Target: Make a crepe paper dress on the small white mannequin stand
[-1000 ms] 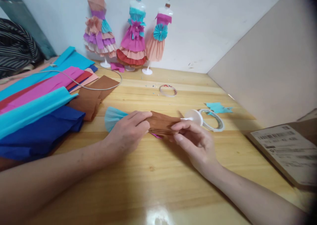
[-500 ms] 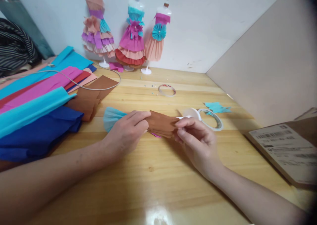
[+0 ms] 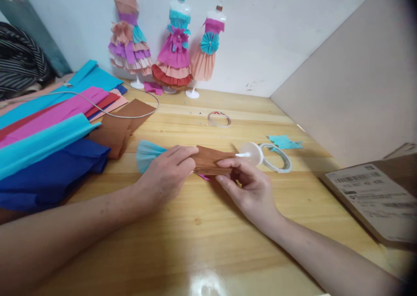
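My left hand is closed around a small mannequin lying sideways above the table, dressed in pleated brown crepe paper. Its white stand with a round base sticks out to the right. Light blue fanned crepe paper shows left of my left hand, and a sliver of magenta paper peeks out underneath. The fingers of my right hand pinch the lower edge of the brown paper. Most of the mannequin's upper body is hidden by my left hand.
Crepe paper sheets pile up on the left under a grey cable. Three dressed mannequins stand against the wall. Tape rolls, a torn turquoise scrap and tiny beads lie behind. A cardboard box sits at right.
My right hand has moved left along the brown paper, from its right end toward its middle, uncovering more of the white stand. My left hand has stayed in place.
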`<state>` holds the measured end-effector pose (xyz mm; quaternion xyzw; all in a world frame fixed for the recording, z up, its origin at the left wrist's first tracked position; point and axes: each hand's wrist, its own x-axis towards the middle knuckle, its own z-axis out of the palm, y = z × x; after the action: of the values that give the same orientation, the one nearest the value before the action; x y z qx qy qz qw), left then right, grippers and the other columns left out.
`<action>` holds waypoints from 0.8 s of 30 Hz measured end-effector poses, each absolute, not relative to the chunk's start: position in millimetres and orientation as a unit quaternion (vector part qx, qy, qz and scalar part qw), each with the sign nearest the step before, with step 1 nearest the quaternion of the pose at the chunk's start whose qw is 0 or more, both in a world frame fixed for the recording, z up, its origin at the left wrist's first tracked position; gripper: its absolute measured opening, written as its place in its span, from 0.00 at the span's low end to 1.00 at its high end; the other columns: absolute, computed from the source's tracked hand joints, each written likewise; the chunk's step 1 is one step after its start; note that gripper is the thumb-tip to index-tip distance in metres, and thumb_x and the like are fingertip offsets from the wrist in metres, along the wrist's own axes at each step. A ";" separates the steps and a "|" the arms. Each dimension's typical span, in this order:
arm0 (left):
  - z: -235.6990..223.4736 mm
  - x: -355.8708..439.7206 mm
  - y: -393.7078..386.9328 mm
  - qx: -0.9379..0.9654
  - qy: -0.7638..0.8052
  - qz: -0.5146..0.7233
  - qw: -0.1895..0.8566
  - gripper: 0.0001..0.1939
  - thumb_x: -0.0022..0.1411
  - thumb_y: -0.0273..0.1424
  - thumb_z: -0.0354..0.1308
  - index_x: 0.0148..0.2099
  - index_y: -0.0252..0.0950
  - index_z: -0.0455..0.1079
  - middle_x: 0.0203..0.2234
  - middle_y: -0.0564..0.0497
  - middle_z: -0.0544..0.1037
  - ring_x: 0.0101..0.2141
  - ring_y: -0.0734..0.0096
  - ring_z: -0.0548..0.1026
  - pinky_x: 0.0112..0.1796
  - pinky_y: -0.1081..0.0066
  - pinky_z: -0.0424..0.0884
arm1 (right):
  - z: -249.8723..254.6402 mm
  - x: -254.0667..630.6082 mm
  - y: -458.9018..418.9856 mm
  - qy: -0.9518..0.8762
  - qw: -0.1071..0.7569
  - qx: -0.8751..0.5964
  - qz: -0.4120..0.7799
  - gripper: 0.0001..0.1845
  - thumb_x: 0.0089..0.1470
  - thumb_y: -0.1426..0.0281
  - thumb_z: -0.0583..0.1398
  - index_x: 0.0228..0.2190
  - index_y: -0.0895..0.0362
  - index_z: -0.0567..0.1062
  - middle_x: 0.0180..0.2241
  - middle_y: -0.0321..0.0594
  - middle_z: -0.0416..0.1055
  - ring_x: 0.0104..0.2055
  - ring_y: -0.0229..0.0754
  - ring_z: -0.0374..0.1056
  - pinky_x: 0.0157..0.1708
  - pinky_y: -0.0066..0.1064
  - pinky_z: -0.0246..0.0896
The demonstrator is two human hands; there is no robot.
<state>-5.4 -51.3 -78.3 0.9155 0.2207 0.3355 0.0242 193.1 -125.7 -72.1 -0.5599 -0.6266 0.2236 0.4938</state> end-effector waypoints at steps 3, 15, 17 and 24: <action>-77.1 -4.9 -51.5 0.914 0.219 0.341 0.017 0.08 0.62 0.20 0.50 0.32 0.34 0.66 0.46 0.43 0.75 0.45 0.65 0.73 0.47 0.64 0.73 | -73.3 195.5 -125.6 -0.628 0.497 -0.558 0.219 0.07 0.51 0.70 0.62 0.35 0.54 0.74 0.28 0.37 0.71 0.24 0.37 0.62 0.24 0.31 0.60; -72.6 -4.3 -53.5 0.905 0.212 0.367 0.028 0.07 0.61 0.20 0.51 0.32 0.35 0.65 0.41 0.44 0.77 0.42 0.66 0.75 0.44 0.65 0.74 | -72.6 193.2 -122.9 -0.598 0.524 -0.544 0.269 0.05 0.50 0.71 0.63 0.33 0.54 0.74 0.25 0.36 0.72 0.25 0.37 0.66 0.24 0.29 0.65; -71.5 -4.0 -54.4 0.898 0.224 0.376 0.039 0.06 0.61 0.20 0.52 0.34 0.35 0.64 0.41 0.45 0.77 0.42 0.67 0.75 0.43 0.66 0.75 | -72.8 193.6 -123.4 -0.602 0.525 -0.541 0.261 0.03 0.50 0.72 0.62 0.31 0.54 0.74 0.25 0.36 0.73 0.26 0.37 0.67 0.25 0.28 0.65; -70.9 -3.5 -54.7 0.898 0.230 0.372 0.047 0.09 0.62 0.21 0.52 0.44 0.35 0.65 0.45 0.43 0.76 0.45 0.66 0.75 0.44 0.64 0.75 | -71.1 194.4 -124.1 -0.619 0.518 -0.539 0.240 0.01 0.50 0.73 0.63 0.28 0.55 0.75 0.25 0.36 0.73 0.25 0.36 0.66 0.24 0.27 0.63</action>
<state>-3.5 -54.7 -70.9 0.8979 0.2304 0.3721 0.0469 194.4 -124.1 -71.1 -0.5393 -0.6191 0.2404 0.5178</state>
